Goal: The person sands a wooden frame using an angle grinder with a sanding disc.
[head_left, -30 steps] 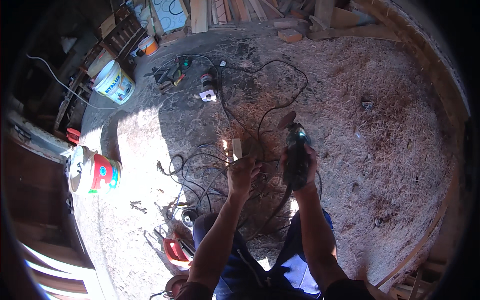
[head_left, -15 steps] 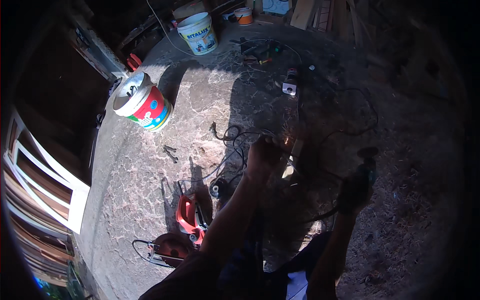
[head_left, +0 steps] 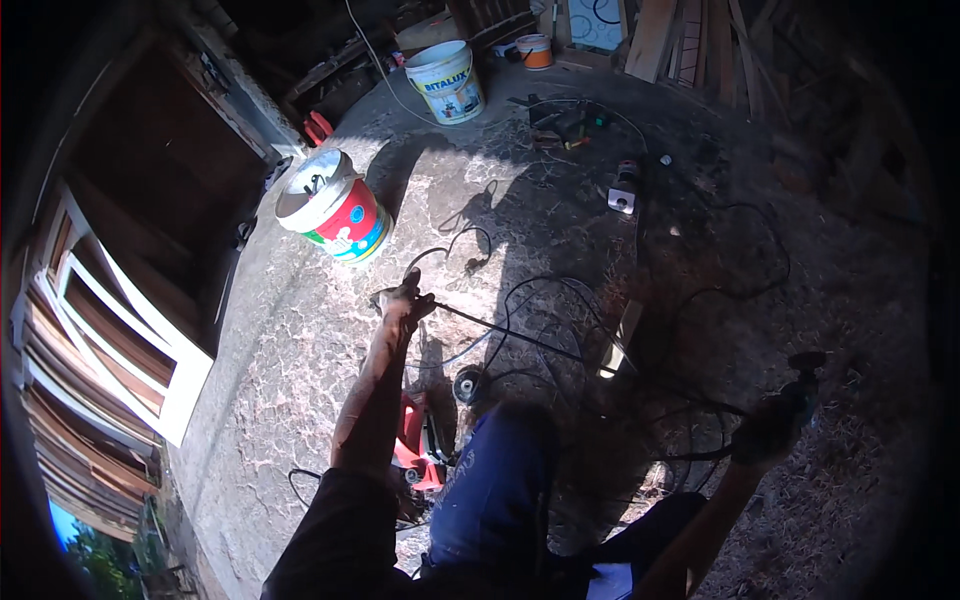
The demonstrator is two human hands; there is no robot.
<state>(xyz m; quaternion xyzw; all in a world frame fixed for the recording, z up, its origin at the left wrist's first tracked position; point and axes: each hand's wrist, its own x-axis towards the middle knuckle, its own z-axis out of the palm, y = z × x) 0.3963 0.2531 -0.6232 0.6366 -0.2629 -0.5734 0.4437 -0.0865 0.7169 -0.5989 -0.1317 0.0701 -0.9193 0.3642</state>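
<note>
My left hand (head_left: 405,303) is closed around a black power cable (head_left: 505,328) over the sunlit floor. A loose length of the cable loops up beyond the fingers; the rest runs right in tangled loops. Out to the right, in shadow, my right hand (head_left: 765,432) grips an angle grinder (head_left: 803,390), its dark round disc (head_left: 807,360) pointing away from me. Below my left hand a red power saw (head_left: 415,440) rests on the floor, partly hidden by my arm. Beside it stands a small black tool with a round end (head_left: 467,385). A wooden strip (head_left: 621,340) lies between my hands.
A white bucket with a red and blue label (head_left: 340,215) stands at the left, a white and yellow one (head_left: 445,85) farther back. A small tool with a pale metal plate (head_left: 621,200) lies at the far right. White frames (head_left: 150,370) lean at the left; boards (head_left: 690,45) stand behind.
My left hand has moved left from the wooden strip, drawing the cable with it. My right hand with the grinder has shifted right and nearer. The whole view has shifted too.
</note>
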